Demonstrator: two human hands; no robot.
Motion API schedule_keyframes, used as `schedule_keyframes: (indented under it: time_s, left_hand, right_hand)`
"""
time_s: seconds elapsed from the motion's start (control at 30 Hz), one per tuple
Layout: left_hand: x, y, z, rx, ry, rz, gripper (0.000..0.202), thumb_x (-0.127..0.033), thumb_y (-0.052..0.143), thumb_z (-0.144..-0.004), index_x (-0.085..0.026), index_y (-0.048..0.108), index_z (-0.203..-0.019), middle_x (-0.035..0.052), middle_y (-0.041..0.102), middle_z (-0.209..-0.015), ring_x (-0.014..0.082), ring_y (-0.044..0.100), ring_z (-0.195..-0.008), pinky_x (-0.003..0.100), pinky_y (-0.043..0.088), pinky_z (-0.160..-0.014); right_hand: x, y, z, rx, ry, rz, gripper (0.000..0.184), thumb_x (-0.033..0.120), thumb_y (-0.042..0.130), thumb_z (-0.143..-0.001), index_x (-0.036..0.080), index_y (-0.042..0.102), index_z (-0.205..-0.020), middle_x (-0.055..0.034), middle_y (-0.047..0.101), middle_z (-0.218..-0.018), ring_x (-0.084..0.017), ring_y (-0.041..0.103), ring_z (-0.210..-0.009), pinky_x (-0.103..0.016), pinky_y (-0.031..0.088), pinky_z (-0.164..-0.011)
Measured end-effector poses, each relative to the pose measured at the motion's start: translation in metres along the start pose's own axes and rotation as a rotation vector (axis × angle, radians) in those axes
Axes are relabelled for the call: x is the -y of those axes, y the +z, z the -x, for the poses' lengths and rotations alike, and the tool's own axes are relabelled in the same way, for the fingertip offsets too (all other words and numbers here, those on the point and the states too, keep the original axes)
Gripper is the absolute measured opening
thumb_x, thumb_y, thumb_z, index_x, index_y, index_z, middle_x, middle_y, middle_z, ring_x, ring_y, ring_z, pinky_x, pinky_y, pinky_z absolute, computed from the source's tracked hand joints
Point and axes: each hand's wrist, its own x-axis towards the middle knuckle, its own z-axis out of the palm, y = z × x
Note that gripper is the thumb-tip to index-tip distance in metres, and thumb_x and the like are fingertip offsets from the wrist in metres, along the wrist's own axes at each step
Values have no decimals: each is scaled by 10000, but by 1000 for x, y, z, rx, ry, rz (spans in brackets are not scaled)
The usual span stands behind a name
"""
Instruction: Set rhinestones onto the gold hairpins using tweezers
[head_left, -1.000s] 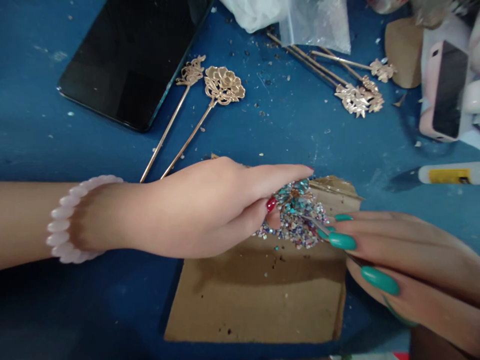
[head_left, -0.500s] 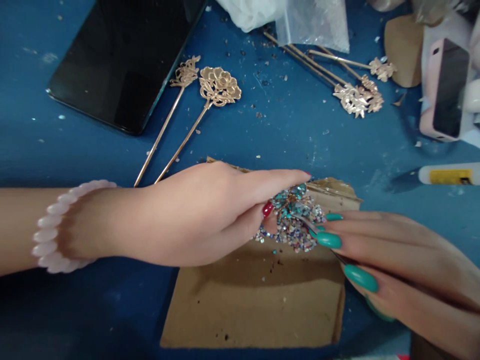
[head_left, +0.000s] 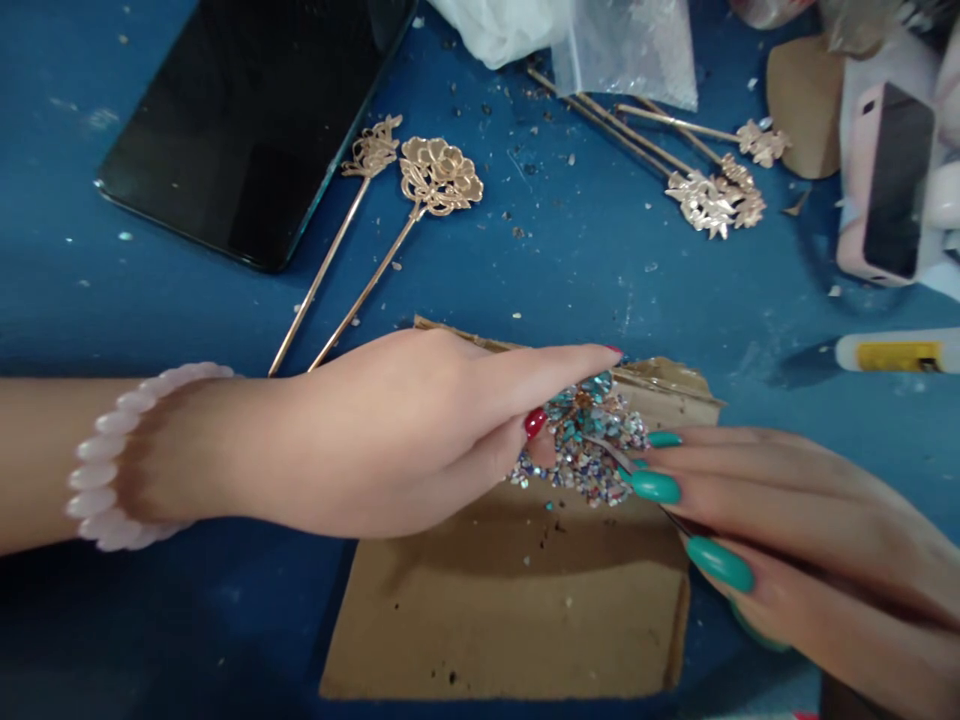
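Note:
My left hand (head_left: 405, 430), wearing a pale pink bead bracelet (head_left: 97, 475), reaches in from the left. Its fingers are closed on a flower ornament (head_left: 585, 400) with teal stones and a gold-coloured centre, partly hidden by the fingers. From the lower right comes my right hand (head_left: 795, 520), with long green nails, pinching thin metal tweezers (head_left: 611, 452). The tweezer tips touch or nearly touch the lower part of the flower. Under and around it lies a heap of small multicoloured stone chips (head_left: 592, 482) on a cardboard sheet (head_left: 517, 620).
Two gold flower hairpins (head_left: 441, 178) lie beside a dark phone (head_left: 247, 130). Several more hairpins (head_left: 705, 200) rest near a clear plastic bag (head_left: 630, 55). On the right are a pink device (head_left: 889, 180) and a white tube with a yellow label (head_left: 900, 353).
Almost nothing differs. The whole view has shifted very slightly, and the tweezers and my right fingers have moved a tiny bit; both hands keep their holds.

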Motion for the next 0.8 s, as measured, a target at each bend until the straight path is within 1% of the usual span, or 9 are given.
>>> schedule_keyframes:
  time_s: [0.07,0.23,0.33,0.4,0.47,0.53,0.6,0.7,0.8]
  left_hand:
    - [0,0,0,44,-21,34,534,-130,335,-915,-193,348,-1445,9,710,-1084,133,691,-851,224,531,-741]
    - [-1,-1,0,60,-11,19,549,-105,324,-899,-160,350,-1445,-10,737,-965,119,700,-801,194,514,-634]
    - [-2,-2,-1,43,6,-20,533,-134,319,-894,-135,383,-1424,36,705,-1149,151,707,-880,215,534,-639]
    - [-2,-2,-1,45,18,-23,522,-136,322,-897,-111,400,-1412,67,647,-1263,173,699,-959,239,555,-723]
    - [-1,-2,-1,62,25,-22,519,-137,322,-905,-109,387,-1419,68,622,-1301,177,687,-1006,253,559,-794]
    - [1,-2,0,69,30,-36,518,-155,314,-917,-137,359,-1434,41,631,-1291,160,680,-1022,239,554,-817]
    - [2,-1,1,64,38,-57,520,-173,308,-923,-156,336,-1442,18,667,-1234,142,684,-1000,216,549,-798]
    - [3,0,1,60,44,-67,530,-165,310,-915,-149,329,-1445,17,697,-1170,138,693,-951,209,548,-745]
    - [3,0,1,73,30,-56,542,-157,304,-910,-182,322,-1452,16,708,-1138,153,699,-903,243,555,-711]
  right_hand:
    - [2,0,-1,-3,42,-1,286,275,455,-934,294,585,-680,39,710,-837,-139,686,-910,-322,578,-899]
    - [7,0,-4,25,121,-44,278,250,502,-929,286,570,-661,74,713,-846,-85,674,-938,-237,543,-928]
    - [10,2,-6,0,178,-59,278,283,522,-923,295,569,-649,84,720,-843,-65,673,-935,-196,530,-921]
    - [13,5,-9,-47,211,-68,262,272,548,-911,294,575,-652,81,729,-801,-88,692,-879,-228,557,-876]
    - [18,8,-12,-110,262,-79,222,237,589,-884,300,585,-671,84,729,-734,-121,709,-785,-280,587,-805]
    - [22,11,-15,-154,308,-79,211,225,612,-865,316,588,-676,91,723,-695,-140,712,-735,-302,597,-759]
    - [25,13,-16,-174,334,-71,227,229,609,-869,323,586,-663,95,723,-695,-138,713,-740,-295,595,-763]
    - [25,13,-16,-157,329,-71,248,236,599,-879,317,586,-645,99,725,-713,-118,707,-766,-269,587,-795]
    - [23,11,-14,-137,311,-70,268,240,590,-882,317,582,-625,94,720,-712,-104,700,-783,-248,581,-815]
